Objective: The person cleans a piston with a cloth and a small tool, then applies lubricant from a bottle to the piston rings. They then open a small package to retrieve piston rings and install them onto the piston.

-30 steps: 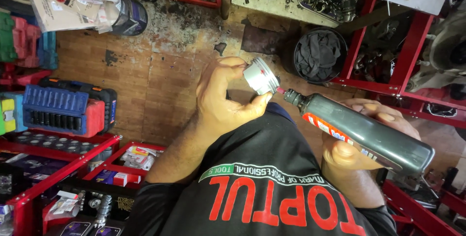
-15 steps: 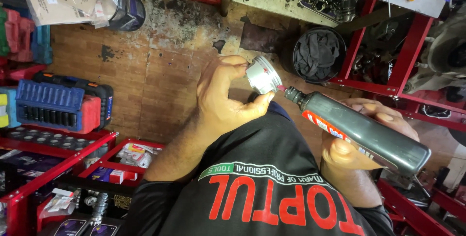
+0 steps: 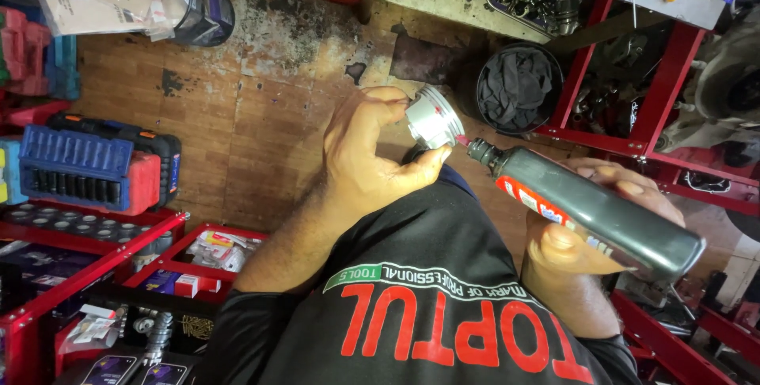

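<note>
Nearest the camera, a black fabric apron (image 3: 427, 306) with red and green print covers the person's lap. Just above it, the right hand (image 3: 590, 226) is wrapped around a smooth, dark grey plastic bottle (image 3: 594, 211) with a red label, its grip closed on the tilted body. The bottle's narrow black neck ends in a thin red nozzle (image 3: 461, 140) that points up and leftward from that grip and touches, or nearly touches, a short ribbed metal cylinder (image 3: 434, 118), bright silver and grooved round its side. The left hand (image 3: 368, 155) pinches this cylinder between thumb and fingertips, grip closed on it, just beyond the nozzle's tip.

Beyond both grips lies a worn wooden floor (image 3: 253, 116), stained dark in patches. Left of the left hand's grip sits a blue and red plastic tool case (image 3: 87, 167). Farther off, past the cylinder, a round black bucket (image 3: 518, 88) holds crumpled dark cloth, beside red metal shelving (image 3: 665, 76).
</note>
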